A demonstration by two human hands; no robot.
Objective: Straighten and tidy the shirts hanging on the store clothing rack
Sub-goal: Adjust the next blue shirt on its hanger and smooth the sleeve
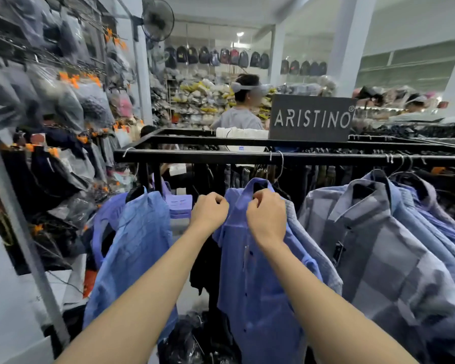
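Both hands on blue shirt collar

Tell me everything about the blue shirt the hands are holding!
The blue shirt is plain, thin woven cloth by the look of it, with short sleeves, a collar and dark buttons down the front. It hangs on a dark hanger whose metal hook loops over the black rail. The left hand and right hand both pinch its collar area. A pale checked shirt presses against its right side.
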